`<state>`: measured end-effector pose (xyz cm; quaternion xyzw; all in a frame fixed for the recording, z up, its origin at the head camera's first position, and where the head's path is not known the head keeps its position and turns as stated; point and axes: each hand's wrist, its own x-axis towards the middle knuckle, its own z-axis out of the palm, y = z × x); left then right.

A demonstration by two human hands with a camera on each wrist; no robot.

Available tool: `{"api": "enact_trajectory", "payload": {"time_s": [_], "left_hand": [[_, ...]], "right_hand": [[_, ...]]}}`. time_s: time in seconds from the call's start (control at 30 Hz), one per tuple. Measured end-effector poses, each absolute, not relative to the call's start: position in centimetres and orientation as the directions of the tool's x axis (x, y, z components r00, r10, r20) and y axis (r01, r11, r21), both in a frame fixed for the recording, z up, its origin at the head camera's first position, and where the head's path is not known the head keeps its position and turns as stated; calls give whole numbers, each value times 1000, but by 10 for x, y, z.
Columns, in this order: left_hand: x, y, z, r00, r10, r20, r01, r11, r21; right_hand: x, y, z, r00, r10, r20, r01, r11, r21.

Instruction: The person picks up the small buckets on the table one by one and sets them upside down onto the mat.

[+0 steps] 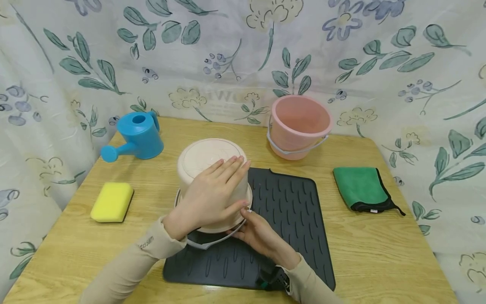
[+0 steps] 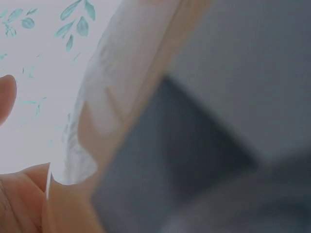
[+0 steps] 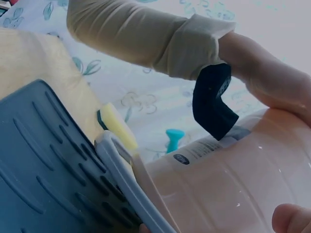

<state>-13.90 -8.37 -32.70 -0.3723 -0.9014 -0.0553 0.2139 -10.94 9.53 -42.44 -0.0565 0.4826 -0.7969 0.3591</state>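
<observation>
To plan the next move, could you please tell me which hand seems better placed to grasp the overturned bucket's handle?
Probably the right hand: it is low on the bucket, close beside the handle, whereas the left hand lies higher up, stretched across the bucket.

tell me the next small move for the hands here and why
Probably ease the upturned beige bucket down to settle on the black mat: the left hand lies across it with straight fingers, the right hand grips its rim, and the mat lies beneath. Whether the rim already sits flat, I can't tell.
</observation>
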Motion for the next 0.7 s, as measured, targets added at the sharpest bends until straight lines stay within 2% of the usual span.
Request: {"api": "enact_trajectory", "payload": {"time_s": [0.27, 0.4, 0.7], "left_hand": [[-134, -87, -336, -635, 642, 430, 697, 716, -42], [-132, -91, -339, -631, 644, 432, 697, 716, -50], [-125, -93, -345, -618, 651, 441, 708, 705, -48]], "right_hand": [[-105, 98, -427, -689, -660, -298, 586, -266, -766], [-104, 97, -428, -664, -684, -301, 634, -303, -711], [-96, 97, -429, -665, -690, -285, 686, -414, -598]]}}
